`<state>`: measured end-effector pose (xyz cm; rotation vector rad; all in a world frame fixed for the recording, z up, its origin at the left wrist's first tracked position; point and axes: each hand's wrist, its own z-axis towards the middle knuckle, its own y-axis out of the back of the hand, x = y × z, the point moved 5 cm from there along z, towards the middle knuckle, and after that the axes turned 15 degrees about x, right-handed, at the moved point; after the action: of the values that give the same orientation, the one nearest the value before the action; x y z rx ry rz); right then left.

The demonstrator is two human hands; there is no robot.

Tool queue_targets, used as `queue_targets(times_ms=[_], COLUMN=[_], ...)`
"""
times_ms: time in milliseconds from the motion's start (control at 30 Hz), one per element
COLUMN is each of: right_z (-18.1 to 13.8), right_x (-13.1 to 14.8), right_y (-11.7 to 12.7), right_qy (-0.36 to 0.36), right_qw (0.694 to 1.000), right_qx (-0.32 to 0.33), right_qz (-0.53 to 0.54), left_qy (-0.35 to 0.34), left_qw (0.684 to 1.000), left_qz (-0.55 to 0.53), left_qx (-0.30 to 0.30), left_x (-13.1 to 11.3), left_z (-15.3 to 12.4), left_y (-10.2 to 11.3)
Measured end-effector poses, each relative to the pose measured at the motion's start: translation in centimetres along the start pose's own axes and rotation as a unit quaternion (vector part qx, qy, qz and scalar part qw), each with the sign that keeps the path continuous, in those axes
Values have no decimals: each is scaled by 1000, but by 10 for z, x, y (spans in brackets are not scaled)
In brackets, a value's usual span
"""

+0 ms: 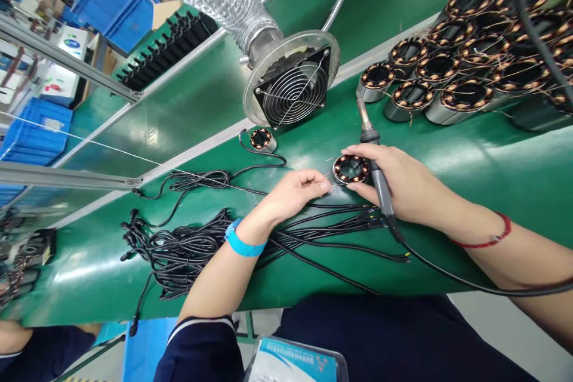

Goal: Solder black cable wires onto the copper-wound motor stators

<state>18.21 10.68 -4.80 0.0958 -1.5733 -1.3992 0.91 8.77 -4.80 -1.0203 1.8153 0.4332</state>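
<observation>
A ring-shaped motor stator (339, 178) with copper windings is between my two hands, over the green bench. My right hand (400, 182) holds its right side between thumb and fingers. That same hand also carries a soldering iron (382, 188), its tip pointing up and away from me. My left hand (298, 194) is closed in a pinch at the stator's left side, on what looks like its thin wire leads (330, 176). Below both hands lie black cables (322, 224) with stripped, coloured ends. A finished-looking stator with a cable attached (263, 140) stands beyond my left hand.
Many wound stators (465, 95) stand in a group at the back right. A fan-fitted extraction hood (293, 86) on a foil duct hangs over the bench. Coiled black cables (183, 256) lie at left. Another person's arm (15, 337) shows at the lower left.
</observation>
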Motion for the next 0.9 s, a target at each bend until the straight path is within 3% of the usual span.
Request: queue_targets(times_ms=[167, 267, 333, 400, 467, 533, 700, 900], right_z=[1, 1, 0, -1, -2, -4, -9, -1], right_x=[-2, -10, -17, -21, -20, -15, 10, 38], right_y=[0, 3, 6, 9, 12, 19, 35, 29], right_qy=[18, 13, -1, -8, 3, 4, -51, -49], right_qw=[1000, 1000, 999, 997, 996, 994, 976, 956], right_qx=[0, 6, 11, 22, 21, -5, -86, -80], right_qz=[12, 27, 47, 69, 90, 112, 193, 277], left_qy=[-30, -6, 23, 58, 76, 56, -14, -53], left_qw=[999, 994, 963, 911, 879, 892, 973, 990], left_qz=[-27, 111, 270, 408, 471, 449, 227, 121], left_qx=[29, 2, -9, 11, 30, 19, -31, -52], left_x=[5, 6, 3, 1, -1, -7, -17, -20], left_z=[3, 0, -3, -5, -6, -9, -21, -27], left_y=[-8, -8, -12, -20, -25, -25, -6, 5])
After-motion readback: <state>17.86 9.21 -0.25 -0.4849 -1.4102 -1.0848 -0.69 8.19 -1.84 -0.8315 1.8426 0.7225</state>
